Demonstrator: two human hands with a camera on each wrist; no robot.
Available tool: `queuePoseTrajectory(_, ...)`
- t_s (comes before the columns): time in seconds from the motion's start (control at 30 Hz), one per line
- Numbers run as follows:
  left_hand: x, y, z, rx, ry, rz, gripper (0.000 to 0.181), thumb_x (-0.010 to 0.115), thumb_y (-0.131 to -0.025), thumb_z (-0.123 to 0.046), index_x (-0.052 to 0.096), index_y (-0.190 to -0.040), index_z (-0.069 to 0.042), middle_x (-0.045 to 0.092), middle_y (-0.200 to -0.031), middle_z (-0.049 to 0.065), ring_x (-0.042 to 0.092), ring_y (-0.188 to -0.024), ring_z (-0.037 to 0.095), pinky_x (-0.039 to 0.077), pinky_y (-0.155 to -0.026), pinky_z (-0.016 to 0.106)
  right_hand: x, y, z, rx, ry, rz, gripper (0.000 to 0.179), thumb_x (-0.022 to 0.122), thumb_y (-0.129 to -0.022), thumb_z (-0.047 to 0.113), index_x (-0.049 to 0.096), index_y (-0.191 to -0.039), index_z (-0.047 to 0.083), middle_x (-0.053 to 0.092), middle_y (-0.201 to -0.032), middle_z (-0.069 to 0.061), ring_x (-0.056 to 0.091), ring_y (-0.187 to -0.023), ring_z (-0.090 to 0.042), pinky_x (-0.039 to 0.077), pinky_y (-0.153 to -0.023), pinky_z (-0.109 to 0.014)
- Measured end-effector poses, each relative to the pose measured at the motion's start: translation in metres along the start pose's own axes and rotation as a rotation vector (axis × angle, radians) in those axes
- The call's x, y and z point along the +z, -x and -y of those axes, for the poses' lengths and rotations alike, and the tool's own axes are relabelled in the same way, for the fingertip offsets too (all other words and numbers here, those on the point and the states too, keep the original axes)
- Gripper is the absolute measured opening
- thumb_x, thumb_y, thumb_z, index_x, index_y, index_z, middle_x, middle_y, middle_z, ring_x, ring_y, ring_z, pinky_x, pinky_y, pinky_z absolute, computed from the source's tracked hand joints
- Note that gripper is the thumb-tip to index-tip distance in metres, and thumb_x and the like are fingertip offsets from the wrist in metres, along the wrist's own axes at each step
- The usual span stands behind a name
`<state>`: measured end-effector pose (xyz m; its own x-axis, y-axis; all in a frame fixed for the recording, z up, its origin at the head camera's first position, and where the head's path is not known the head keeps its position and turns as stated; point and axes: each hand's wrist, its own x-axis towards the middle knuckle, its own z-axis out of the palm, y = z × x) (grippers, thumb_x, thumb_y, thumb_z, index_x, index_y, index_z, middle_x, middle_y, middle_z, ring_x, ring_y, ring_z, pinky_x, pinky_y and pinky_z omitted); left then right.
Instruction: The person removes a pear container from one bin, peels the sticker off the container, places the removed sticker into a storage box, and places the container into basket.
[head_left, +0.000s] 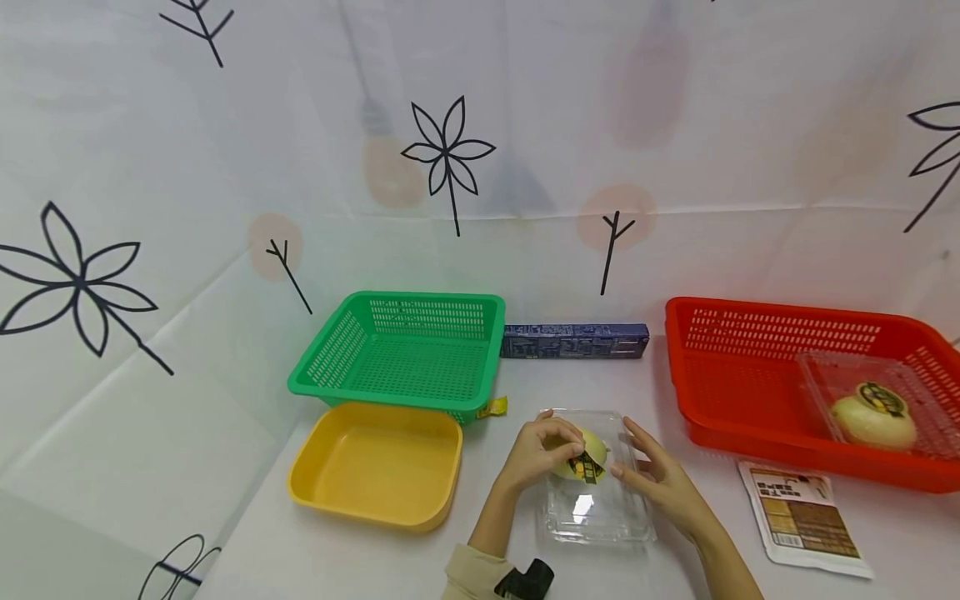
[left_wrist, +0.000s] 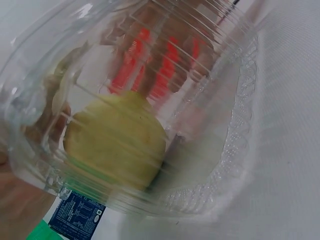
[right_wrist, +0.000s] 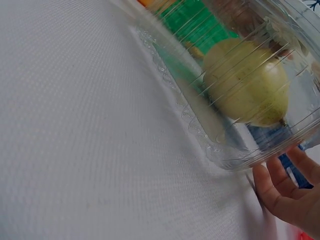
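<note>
A pale yellow-green pear point(head_left: 597, 447) with a black-and-yellow label point(head_left: 585, 468) on top sits in a clear plastic box point(head_left: 600, 517) in the head view. From the left, my left hand point(head_left: 543, 450) bends over the pear, thumb and index fingertip together at the label's edge. My right hand point(head_left: 667, 487) is at the box's right side, fingers fairly straight and thumb reaching over the rim. The right wrist view shows the pear point(right_wrist: 245, 82) through the ribbed wall, and right-hand fingertips point(right_wrist: 272, 187) touching the box's outside. Plastic glare blurs the left fingers' contact.
A green basket point(head_left: 300, 379) and a yellow tub point(head_left: 375, 515) stand left. Behind lies a dark blue carton point(head_left: 573, 342); a small yellow packet point(head_left: 495, 407) sits by the green basket. At right, a red basket point(head_left: 735, 392) holds another boxed pear point(head_left: 873, 421). A brown-and-white pouch point(head_left: 806, 521) lies before it.
</note>
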<state>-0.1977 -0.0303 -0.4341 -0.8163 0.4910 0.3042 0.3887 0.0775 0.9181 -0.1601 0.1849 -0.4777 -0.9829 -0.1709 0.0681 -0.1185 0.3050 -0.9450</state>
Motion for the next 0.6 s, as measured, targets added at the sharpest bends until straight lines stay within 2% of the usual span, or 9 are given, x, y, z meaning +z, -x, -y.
queuePoseTrajectory(0.2,-0.0004,-0.0002,0.0026,0.011,0.021,0.006,0.010,0.062,-0.082,0.006,0.063,-0.084,0.016,0.065,-0.092,0.029,0.063,-0.092,0.023,0.015,-0.114,0.046,0.0002,0.0000,0.0001,0.006,-0.005,-0.002,0.073,0.062,-0.088,0.013,0.022,-0.149,0.005,0.029,-0.142,-0.036,0.050,-0.110,-0.053,0.047,-0.085,-0.057)
queuePoseTrajectory(0.4,0.0004,-0.0002,0.0049,0.021,0.028,-0.002,0.009,0.063,-0.082,0.007,0.063,-0.084,0.016,0.064,-0.091,0.029,0.064,-0.091,0.023,0.015,-0.114,0.041,0.0006,0.0002,-0.0006,-0.006,-0.012,-0.005,0.073,0.062,-0.088,0.013,0.023,-0.148,0.004,0.029,-0.141,-0.036,0.050,-0.109,-0.053,0.048,-0.085,-0.057)
queuePoseTrajectory(0.6,0.0000,-0.0004,0.0056,0.026,0.053,-0.007,0.010,0.063,-0.082,0.008,0.062,-0.082,0.017,0.063,-0.090,0.032,0.063,-0.090,0.024,0.014,-0.114,0.046,0.0007,0.0000,-0.0006,-0.001,-0.022,-0.004,0.072,0.062,-0.088,0.013,0.022,-0.148,0.005,0.029,-0.142,-0.036,0.049,-0.110,-0.054,0.048,-0.085,-0.056)
